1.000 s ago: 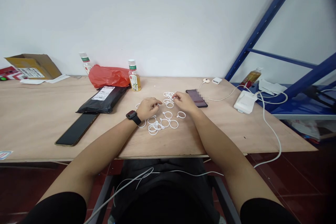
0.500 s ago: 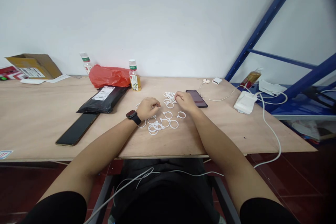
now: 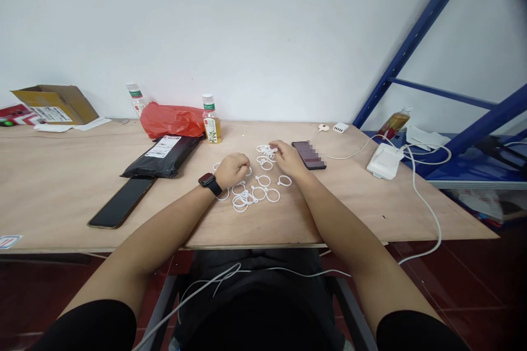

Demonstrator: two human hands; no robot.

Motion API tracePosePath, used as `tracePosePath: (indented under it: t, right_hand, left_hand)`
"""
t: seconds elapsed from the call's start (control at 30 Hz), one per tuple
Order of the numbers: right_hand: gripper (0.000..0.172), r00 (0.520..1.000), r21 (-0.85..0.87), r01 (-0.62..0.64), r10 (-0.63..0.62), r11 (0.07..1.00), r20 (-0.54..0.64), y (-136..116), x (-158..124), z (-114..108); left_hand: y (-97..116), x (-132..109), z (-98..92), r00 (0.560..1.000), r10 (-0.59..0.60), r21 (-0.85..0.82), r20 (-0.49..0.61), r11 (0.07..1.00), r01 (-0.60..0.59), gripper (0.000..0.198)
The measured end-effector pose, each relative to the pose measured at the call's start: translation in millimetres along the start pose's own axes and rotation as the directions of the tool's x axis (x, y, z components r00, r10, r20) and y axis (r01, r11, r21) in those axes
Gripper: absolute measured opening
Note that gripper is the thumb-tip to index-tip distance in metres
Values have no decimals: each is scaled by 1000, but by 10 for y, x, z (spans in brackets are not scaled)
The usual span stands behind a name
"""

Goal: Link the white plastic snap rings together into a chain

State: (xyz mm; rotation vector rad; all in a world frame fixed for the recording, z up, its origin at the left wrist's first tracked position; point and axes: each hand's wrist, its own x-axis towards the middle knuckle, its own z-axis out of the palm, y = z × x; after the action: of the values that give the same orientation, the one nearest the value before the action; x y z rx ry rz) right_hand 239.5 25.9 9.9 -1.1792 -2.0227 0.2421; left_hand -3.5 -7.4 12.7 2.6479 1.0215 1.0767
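Small white plastic rings, each with a little knob, lie on the wooden table in two groups. My left hand (image 3: pixel 233 170) is closed with the fingers curled, and part of a white ring (image 3: pixel 248 171) shows at its fingertips. Below it is a loose cluster of rings (image 3: pixel 241 203), some overlapping. My right hand (image 3: pixel 285 157) is at the edge of the farther pile of rings (image 3: pixel 263 149); its fingers are slightly apart and reach over the pile. The tip of its thumb is hard to make out. Single rings (image 3: pixel 284 180) lie between the hands and the near cluster.
A phone (image 3: pixel 307 154) lies right of my right hand. On the left are another phone (image 3: pixel 121 203), a black parcel (image 3: pixel 162 159), a red plastic bag (image 3: pixel 173 119) and a drink bottle (image 3: pixel 212 120). A white charger (image 3: pixel 385 160) with cables sits at the right edge.
My right hand's fingers have loosened and stretched out leftward over the far pile. My left hand has turned slightly, and more of the ring at its fingertips shows.
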Motion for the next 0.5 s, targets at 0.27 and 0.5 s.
tracePosePath:
  t: [0.27,0.5]
  right_hand:
    - [51,991,12,43,-44,999,127,62,-3,76]
    - [46,1000,2,31,-31,1000,7,19,9,49]
  left_hand:
    - [-20,-23,17,1000,-22,-3,5,1000,22,21]
    - [-49,-25,37,995,-54,-30,-87,998,51,33]
